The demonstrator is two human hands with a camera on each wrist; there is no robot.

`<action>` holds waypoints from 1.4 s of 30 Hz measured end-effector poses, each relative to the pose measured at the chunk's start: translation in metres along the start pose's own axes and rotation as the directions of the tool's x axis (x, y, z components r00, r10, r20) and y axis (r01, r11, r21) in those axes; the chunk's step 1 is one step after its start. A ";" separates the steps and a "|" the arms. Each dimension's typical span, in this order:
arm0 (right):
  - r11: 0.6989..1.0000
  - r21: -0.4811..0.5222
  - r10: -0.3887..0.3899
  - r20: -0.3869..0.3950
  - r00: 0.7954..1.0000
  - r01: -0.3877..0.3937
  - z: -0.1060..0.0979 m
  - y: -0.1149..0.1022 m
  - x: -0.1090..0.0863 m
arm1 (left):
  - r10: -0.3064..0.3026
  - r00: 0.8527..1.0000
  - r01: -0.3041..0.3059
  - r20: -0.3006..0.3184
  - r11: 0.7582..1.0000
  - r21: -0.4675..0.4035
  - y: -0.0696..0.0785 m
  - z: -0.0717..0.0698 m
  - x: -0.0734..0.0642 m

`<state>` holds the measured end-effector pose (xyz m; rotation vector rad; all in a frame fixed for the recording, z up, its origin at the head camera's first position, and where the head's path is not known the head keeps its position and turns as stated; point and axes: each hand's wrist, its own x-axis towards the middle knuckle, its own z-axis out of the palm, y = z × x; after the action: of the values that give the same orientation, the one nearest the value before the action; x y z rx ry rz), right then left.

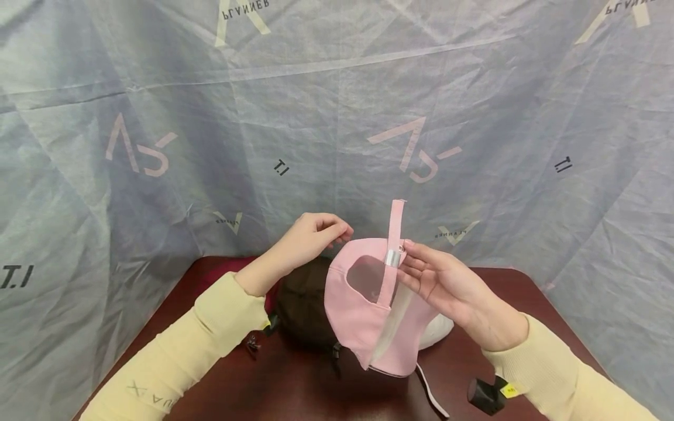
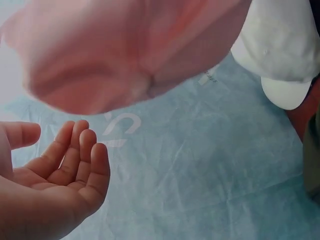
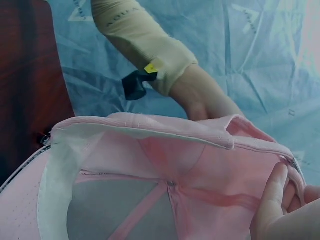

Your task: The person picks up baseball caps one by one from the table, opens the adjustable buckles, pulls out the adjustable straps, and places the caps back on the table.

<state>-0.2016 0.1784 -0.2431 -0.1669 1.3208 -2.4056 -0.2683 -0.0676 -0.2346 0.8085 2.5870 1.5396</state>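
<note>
A pink baseball cap (image 1: 350, 316) hangs above the table, its back opening and adjustable strap toward me. My right hand (image 1: 447, 283) pinches the cap by its strap, beside the silver buckle (image 1: 392, 258); the loose strap end stands straight up. In the right wrist view the inside of the pink cap (image 3: 215, 170) shows, with the right fingers at the strap. Beside the cap's upper left edge, my left hand (image 1: 316, 234) is in the air, apart from it. The left wrist view shows that hand (image 2: 65, 175) holding nothing, fingers loosely bent below the cap's crown.
Behind the pink cap a dark brown cap (image 1: 302, 304) lies on the reddish-brown table (image 1: 231, 386). A white cap (image 2: 280, 45) is partly hidden by the pink one. Something dark red (image 1: 221, 278) lies back left. A grey printed cloth (image 1: 337, 117) hangs behind the table.
</note>
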 end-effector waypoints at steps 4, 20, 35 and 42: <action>0.999 -0.042 0.011 -0.001 1.000 -0.011 0.001 0.003 0.001 | -0.007 1.000 0.006 0.015 0.999 0.040 0.006 -0.001 0.008; 0.994 -0.111 0.017 0.048 0.999 -0.011 -0.001 0.017 0.005 | 0.108 0.991 -0.114 0.080 0.990 0.077 0.041 0.022 0.020; 0.998 -0.057 -0.004 -0.047 0.999 0.001 -0.006 0.021 0.008 | 0.377 0.924 -0.381 0.061 0.910 0.162 0.066 0.043 -0.016; 0.997 -0.067 -0.031 0.010 0.999 0.031 -0.006 0.020 0.004 | 0.561 0.826 -0.551 0.049 0.787 0.276 0.070 0.053 -0.032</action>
<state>-0.2012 0.1720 -0.2628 -0.2181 1.4054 -2.3844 -0.1967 -0.0122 -0.2114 1.7241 2.7809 1.2811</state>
